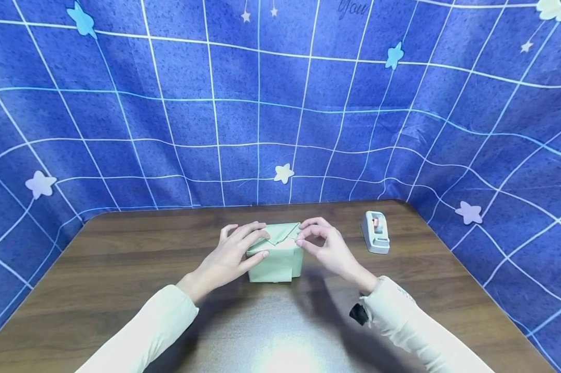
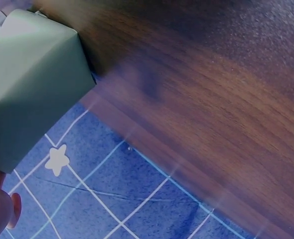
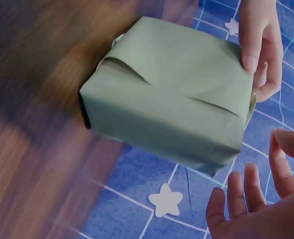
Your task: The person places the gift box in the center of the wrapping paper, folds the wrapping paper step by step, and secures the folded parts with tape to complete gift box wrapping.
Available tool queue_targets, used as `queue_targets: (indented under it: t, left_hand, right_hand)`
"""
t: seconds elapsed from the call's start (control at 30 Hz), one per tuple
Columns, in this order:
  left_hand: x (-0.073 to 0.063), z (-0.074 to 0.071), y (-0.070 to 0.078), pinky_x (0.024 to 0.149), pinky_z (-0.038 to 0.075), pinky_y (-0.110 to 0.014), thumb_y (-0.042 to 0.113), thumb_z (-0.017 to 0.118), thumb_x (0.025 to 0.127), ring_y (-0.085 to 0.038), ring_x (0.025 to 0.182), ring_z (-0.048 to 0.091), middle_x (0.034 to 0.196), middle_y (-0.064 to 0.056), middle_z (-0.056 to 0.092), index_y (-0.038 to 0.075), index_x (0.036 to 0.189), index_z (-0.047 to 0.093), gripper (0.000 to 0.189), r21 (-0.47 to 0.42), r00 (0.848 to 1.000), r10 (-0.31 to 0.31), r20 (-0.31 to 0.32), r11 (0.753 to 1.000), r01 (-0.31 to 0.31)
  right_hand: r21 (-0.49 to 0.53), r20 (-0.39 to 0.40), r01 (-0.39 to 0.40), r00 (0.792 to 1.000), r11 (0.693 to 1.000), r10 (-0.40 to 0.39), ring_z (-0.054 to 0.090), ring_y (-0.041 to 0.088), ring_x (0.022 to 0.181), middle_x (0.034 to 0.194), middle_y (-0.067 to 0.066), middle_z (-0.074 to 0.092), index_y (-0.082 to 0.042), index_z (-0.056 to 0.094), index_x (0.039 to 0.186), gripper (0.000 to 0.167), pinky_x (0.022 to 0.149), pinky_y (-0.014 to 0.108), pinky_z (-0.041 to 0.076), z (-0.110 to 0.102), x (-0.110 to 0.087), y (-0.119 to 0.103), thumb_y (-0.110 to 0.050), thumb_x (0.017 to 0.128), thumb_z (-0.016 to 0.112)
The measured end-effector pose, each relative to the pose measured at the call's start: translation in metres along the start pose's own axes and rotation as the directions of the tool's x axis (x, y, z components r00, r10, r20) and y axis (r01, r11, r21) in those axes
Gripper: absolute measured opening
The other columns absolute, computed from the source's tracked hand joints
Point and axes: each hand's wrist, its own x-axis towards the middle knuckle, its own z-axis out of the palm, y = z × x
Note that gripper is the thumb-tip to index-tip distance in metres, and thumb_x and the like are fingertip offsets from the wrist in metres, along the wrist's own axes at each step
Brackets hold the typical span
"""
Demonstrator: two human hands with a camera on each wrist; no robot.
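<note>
A box wrapped in pale green paper stands on the table, with folded flaps meeting on its top; the left wrist view shows part of the green box. My left hand grips its left end. In the right wrist view, the left hand has its thumb on the box's edge and its fingers bent around the end. Close to the top right corner is my right hand, thumb and index fingertips brought together. Whether anything thin is between them cannot be made out.
A white tape dispenser stands on the wooden table to the right of the box. Behind the table and along its sides hangs a blue cloth with grid lines and stars. A black band shows at the right sleeve.
</note>
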Motion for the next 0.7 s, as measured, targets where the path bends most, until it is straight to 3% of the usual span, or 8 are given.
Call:
queue_targets:
  t: [0.2,0.33,0.7]
  left_hand:
    - [-0.001,-0.002,0.000,0.102,0.021,-0.049,0.039,0.057,0.088,-0.021,0.130,0.039,0.135,-0.004,0.047,0.024,0.118,0.054,0.033,-0.006,1.000,0.010,0.008,1.000,-0.010]
    - [-0.002,-0.003,0.000,0.101,0.022,-0.048,0.039,0.059,0.087,-0.021,0.131,0.038,0.136,-0.003,0.047,0.024,0.119,0.053,0.035,-0.007,1.000,0.014,0.012,1.000,-0.014]
    - [-0.001,0.000,-0.002,0.100,0.023,-0.048,0.038,0.061,0.086,-0.022,0.130,0.040,0.136,-0.002,0.047,0.024,0.119,0.054,0.036,0.001,1.000,0.018,-0.003,1.000,-0.018]
  right_hand:
    - [-0.008,0.051,0.053,0.997,0.999,-0.053,0.047,0.029,0.111,0.116,0.013,0.055,-0.007,0.069,0.081,0.004,0.092,0.034,0.034,0.010,0.004,0.008,-0.010,0.082,0.066]
    - [-0.026,0.059,0.092,0.994,0.995,-0.091,0.041,0.030,0.110,0.116,0.012,0.055,-0.010,0.069,0.078,0.004,0.092,0.038,0.028,0.017,0.006,0.006,-0.011,0.081,0.066]
    - [-0.040,0.058,0.070,0.996,0.997,-0.067,0.030,0.032,0.119,0.116,0.013,0.053,-0.011,0.068,0.075,0.004,0.100,0.050,0.022,0.029,0.011,0.005,-0.009,0.078,0.069]
